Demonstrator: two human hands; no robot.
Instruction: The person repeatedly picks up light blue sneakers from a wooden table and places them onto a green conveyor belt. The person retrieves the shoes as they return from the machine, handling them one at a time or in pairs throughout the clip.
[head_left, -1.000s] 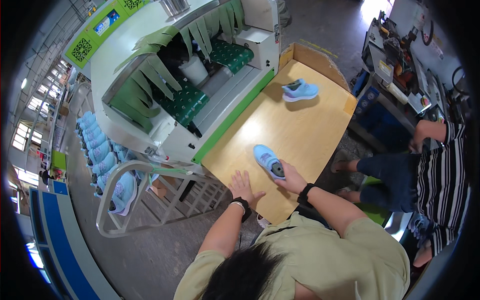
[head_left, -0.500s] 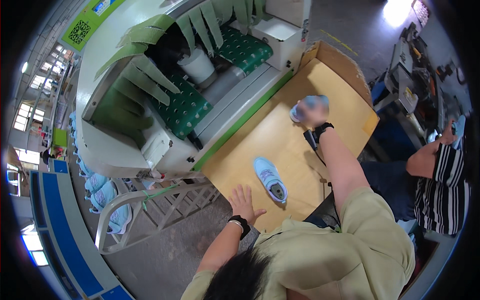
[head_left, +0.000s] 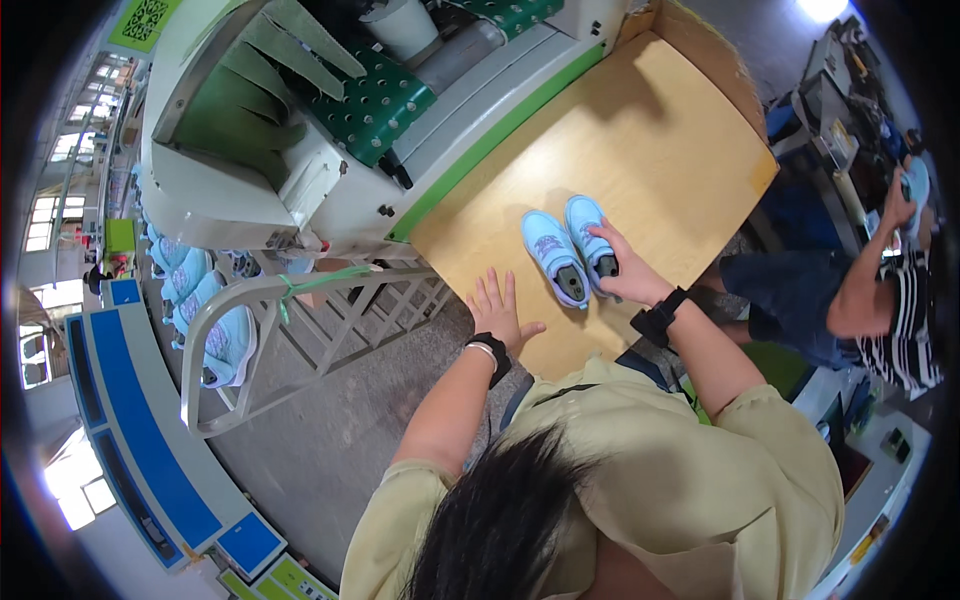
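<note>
Two light-blue shoes lie side by side on a wooden board. The left shoe (head_left: 546, 240) rests by itself, its dark insole showing at the heel end. Around the back part of the right shoe (head_left: 583, 218) my right hand (head_left: 628, 268) is closed, thumb near the heel and fingers on its outer side. My left hand (head_left: 499, 312) lies open with spread fingers at the board's near left edge, apart from both shoes, and holds nothing.
Beyond the board (head_left: 690, 120) stands a white machine with a green perforated belt (head_left: 385, 105) and hanging strips. At left, more blue shoes (head_left: 215, 320) sit behind a metal frame (head_left: 300, 300). On the right, a person in a striped top (head_left: 900, 310) holds a blue shoe (head_left: 915, 185).
My right hand has come back toward me with a shoe and set it beside the other one. My left hand stays spread near the board's edge. The view has shifted.
</note>
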